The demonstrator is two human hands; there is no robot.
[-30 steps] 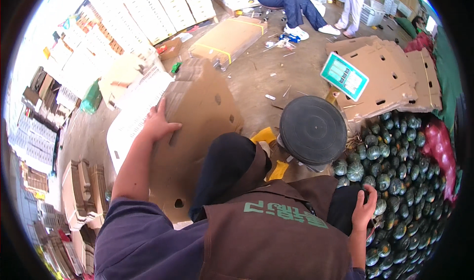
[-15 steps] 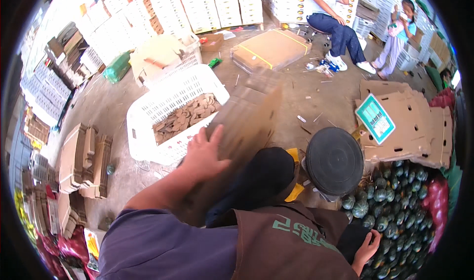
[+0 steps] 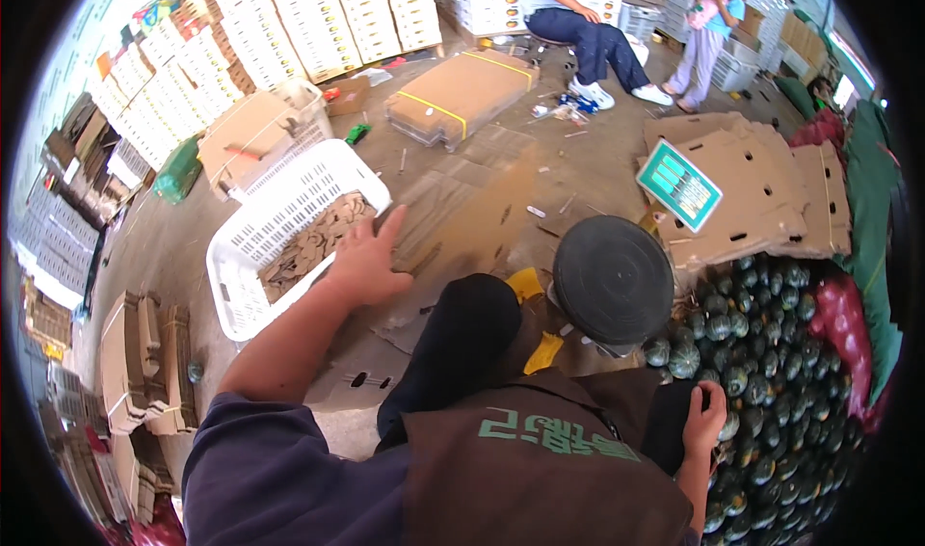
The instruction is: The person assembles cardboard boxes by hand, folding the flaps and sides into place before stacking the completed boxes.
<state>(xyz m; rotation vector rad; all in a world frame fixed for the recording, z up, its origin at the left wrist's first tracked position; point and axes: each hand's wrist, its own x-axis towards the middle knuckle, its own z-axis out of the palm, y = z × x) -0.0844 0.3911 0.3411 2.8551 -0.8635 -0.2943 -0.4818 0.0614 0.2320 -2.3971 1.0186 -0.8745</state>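
My left hand [image 3: 366,265] is stretched out with its fingers spread and holds nothing. Beneath and beyond it, a large flattened cardboard sheet [image 3: 461,199] lies on the floor, partly hidden by my hand and knee. Just left of the hand is a white slotted plastic crate [image 3: 228,291] containing many small cardboard cut-outs [image 3: 313,244]. My right hand [image 3: 707,417] rests by my right knee, fingers loosely curved, with nothing visible in it. Dark green pumpkins [image 3: 761,377] are heaped beside that hand.
A round black-topped scale [image 3: 615,278] with a green display panel [image 3: 679,186] stands to my right. Behind it lie flat cardboard sheets [image 3: 761,194]. A strapped cardboard stack [image 3: 453,98] lies ahead, near a seated person [image 3: 588,40] and a standing person [image 3: 708,45]. Folded cartons [image 3: 125,363] stand left.
The cardboard that was tilted up and blurred by my left hand now lies flat on the floor. My left hand has come off it. The whole view has shifted.
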